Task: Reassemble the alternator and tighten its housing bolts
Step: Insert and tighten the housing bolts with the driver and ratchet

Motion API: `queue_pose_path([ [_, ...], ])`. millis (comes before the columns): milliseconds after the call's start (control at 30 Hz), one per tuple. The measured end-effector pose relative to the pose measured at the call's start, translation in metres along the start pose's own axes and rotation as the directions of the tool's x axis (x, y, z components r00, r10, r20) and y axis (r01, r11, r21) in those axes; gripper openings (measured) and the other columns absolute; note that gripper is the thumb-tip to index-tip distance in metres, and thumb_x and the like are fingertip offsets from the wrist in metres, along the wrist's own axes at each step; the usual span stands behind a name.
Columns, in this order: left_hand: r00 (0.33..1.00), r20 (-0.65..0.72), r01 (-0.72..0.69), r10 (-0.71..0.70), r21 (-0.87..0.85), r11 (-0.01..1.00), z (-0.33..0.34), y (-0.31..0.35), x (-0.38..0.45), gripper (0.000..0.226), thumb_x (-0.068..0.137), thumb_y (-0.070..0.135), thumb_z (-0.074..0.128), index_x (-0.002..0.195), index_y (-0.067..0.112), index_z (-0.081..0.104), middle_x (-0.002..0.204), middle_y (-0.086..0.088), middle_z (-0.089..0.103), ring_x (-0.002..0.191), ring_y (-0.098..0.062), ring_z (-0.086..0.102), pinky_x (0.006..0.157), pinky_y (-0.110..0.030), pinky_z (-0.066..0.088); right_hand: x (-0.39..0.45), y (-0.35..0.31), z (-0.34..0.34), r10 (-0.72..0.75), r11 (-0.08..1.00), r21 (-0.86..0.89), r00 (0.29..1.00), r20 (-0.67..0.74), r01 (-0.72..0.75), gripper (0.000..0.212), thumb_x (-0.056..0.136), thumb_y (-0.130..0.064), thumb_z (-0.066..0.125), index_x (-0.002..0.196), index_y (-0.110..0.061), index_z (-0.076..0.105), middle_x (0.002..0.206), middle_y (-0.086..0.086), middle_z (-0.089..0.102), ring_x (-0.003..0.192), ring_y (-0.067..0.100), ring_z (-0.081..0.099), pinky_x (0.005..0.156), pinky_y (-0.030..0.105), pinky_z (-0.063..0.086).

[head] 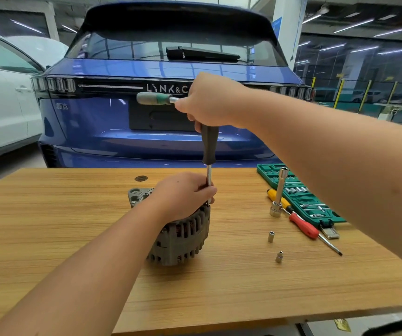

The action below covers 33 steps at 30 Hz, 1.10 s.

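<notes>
A grey ribbed alternator [183, 236] stands on the wooden table [73, 226]. My left hand [183, 195] rests on its top and pinches the steel shaft of a black-handled driver [209, 146] that stands upright at the housing's right rim. My right hand [209, 103] grips the top of that black handle together with a ratchet wrench [155, 98], whose grey-green grip sticks out to the left. The driver's tip is hidden behind my left hand.
Right of the alternator lie a green socket case [301, 197], an upright extension bar on a socket [278, 197], a yellow and a red screwdriver [304, 226], and two loose sockets [275, 246]. A blue car stands just behind the table's far edge.
</notes>
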State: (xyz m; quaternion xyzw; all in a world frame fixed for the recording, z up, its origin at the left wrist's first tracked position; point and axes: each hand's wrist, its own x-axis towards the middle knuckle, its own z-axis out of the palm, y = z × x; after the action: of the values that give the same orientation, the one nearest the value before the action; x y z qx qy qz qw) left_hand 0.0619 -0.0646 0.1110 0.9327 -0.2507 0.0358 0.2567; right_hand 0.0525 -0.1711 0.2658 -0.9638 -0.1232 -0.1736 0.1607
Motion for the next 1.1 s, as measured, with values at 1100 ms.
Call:
queue_pose_path([
  [1100,1.0,-0.012,0.001,-0.001,0.011,1.0,0.0,-0.001,0.005,0.025,0.106,0.049,0.043,0.098,0.038,0.064,0.094,0.02,0.071,0.087,0.0,0.062,0.078,-0.03,0.053,-0.036,0.052,0.047,-0.455,0.871,-0.113,0.695,-0.557,0.479,0.022,0.098,-0.014,0.058,0.099,0.006,0.066,0.094,0.014,0.069,0.097,0.035,0.057,0.078,0.051,0.048],
])
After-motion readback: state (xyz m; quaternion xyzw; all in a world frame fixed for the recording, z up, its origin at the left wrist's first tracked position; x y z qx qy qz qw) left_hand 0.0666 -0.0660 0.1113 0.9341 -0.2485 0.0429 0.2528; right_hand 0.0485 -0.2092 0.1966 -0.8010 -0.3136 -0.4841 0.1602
